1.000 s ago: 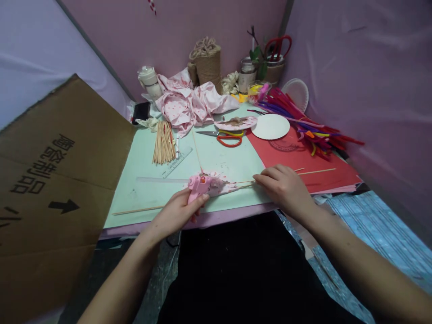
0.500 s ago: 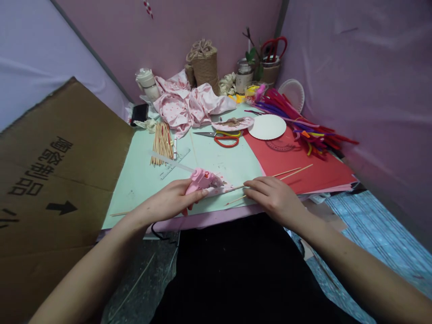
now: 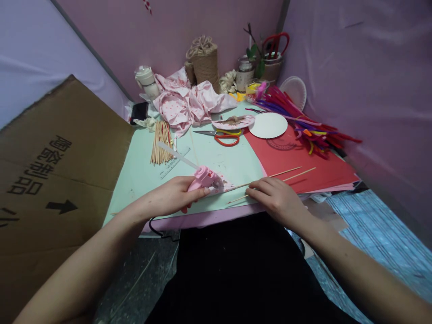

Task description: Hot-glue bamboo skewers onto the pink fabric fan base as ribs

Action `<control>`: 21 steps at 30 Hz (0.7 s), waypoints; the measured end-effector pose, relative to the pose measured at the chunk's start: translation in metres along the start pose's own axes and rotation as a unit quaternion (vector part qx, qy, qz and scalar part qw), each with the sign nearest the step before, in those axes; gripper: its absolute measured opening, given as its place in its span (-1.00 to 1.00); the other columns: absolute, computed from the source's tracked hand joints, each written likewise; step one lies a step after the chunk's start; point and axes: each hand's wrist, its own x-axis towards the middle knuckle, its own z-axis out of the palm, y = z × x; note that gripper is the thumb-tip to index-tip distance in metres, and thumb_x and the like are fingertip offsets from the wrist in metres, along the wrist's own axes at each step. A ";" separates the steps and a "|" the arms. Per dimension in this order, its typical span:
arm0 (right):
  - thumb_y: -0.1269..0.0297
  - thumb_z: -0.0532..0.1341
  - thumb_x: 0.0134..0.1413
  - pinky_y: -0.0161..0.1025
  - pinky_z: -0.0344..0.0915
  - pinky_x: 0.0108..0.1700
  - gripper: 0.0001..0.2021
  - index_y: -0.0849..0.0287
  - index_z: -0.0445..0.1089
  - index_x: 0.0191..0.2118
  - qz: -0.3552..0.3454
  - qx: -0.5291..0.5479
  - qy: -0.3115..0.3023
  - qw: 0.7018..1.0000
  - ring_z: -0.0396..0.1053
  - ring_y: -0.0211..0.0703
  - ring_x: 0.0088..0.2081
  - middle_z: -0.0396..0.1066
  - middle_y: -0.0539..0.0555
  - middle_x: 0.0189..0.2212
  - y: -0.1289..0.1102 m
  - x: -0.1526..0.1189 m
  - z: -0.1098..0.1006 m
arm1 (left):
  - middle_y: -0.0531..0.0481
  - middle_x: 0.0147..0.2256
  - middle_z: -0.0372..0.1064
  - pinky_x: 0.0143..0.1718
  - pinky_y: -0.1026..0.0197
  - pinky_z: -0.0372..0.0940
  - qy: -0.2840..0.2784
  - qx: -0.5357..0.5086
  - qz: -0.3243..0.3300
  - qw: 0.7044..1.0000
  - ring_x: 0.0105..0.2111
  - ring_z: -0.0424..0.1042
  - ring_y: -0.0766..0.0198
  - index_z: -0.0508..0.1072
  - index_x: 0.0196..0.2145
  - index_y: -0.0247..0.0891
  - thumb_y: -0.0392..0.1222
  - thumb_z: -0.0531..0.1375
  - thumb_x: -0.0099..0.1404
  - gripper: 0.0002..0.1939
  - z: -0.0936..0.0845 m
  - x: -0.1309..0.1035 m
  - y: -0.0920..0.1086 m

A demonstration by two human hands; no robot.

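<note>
My left hand (image 3: 182, 194) is wrapped round a pink glue gun (image 3: 202, 177), with a clear glue stick (image 3: 177, 154) jutting from its back end. The gun's nozzle points right, over a small piece of pink patterned fabric (image 3: 227, 184) near the table's front edge. To the right, the fingers of my right hand (image 3: 272, 194) are closed on a thin wooden stick (image 3: 285, 172), whose left end reaches the fabric. A second wooden stick (image 3: 303, 173) passes under that hand, its reddish tip (image 3: 230, 202) at the left. Whether it is gripped too is hidden.
Orange-handled scissors (image 3: 227, 140), a white disc (image 3: 269, 125) and a bundle of sticks (image 3: 162, 146) lie behind the hands. Pipe cleaners (image 3: 317, 132) rest on red paper (image 3: 324, 180) at the right. A cardboard box (image 3: 64, 148) stands at the left.
The glue gun is tilted a little more, its glue stick now slanting more steeply. My right hand and the sticks have shifted slightly to the right in view.
</note>
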 end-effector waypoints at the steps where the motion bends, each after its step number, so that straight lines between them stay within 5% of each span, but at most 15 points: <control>1: 0.45 0.04 0.35 -0.14 0.25 -0.15 -0.77 0.24 0.45 -0.12 0.001 0.002 0.001 1.000 0.34 -0.06 -0.18 0.50 0.19 -0.16 0.000 0.000 0.000 | 0.11 -0.47 0.21 -0.45 0.25 0.26 0.000 0.004 -0.004 1.000 -0.51 0.30 0.28 0.51 -0.22 -0.28 0.25 0.14 0.27 -0.50 0.000 0.000 0.000; 8: 0.46 0.04 0.34 -0.14 0.26 -0.16 -0.77 0.26 0.45 -0.13 0.006 0.014 0.007 1.000 0.36 -0.05 -0.18 0.50 0.19 -0.17 -0.001 -0.001 -0.001 | 0.12 -0.47 0.17 -0.42 0.20 0.27 -0.012 0.017 -0.013 1.000 -0.50 0.29 0.26 0.49 -0.07 -0.31 0.31 0.10 0.27 -0.38 0.000 0.002 0.001; 21: 0.46 0.04 0.33 -0.10 0.31 -0.15 -0.76 0.23 0.46 -0.10 0.016 0.022 0.000 1.000 0.37 -0.03 -0.14 0.50 0.21 -0.16 0.000 -0.006 0.002 | 0.12 -0.48 0.16 -0.43 0.20 0.26 -0.012 0.018 -0.013 1.000 -0.49 0.27 0.25 0.49 -0.20 -0.29 0.28 0.12 0.26 -0.47 -0.001 0.000 0.007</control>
